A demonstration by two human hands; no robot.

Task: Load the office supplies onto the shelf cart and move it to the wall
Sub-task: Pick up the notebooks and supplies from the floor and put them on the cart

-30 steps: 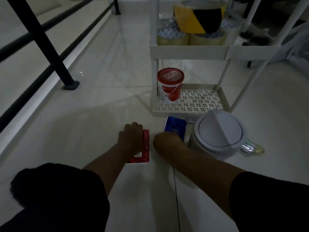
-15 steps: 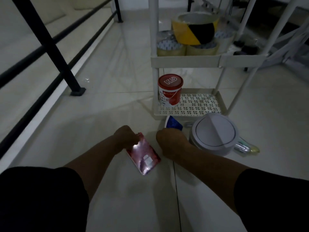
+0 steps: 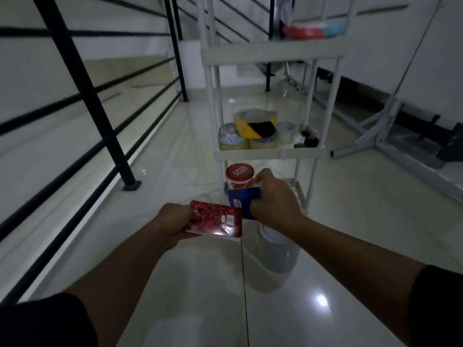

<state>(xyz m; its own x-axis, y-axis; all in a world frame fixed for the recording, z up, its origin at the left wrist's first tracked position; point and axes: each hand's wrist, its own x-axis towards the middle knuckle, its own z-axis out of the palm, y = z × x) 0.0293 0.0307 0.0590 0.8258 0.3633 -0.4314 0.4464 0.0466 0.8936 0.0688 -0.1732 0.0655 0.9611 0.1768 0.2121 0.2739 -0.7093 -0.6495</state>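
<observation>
Only the head view to go on, and it's pretty dim. The left hand (image 3: 176, 216) is clamped on a red patterned notebook (image 3: 215, 222), held roughly flat above the floor. The right hand (image 3: 274, 199) grips a blue notebook (image 3: 244, 199) by its edge, tilted up, just in front of the shelf cart (image 3: 273, 154). The middle shelf already holds tape rolls (image 3: 255, 132), and a red-lidded tub (image 3: 240, 177) sits on the bottom shelf.

What could go wrong, I think: that tub is right behind the blue notebook, so pushing it in low could knock the tub over. The red one looks glossy and only pinched at one end, so it might slip.
</observation>
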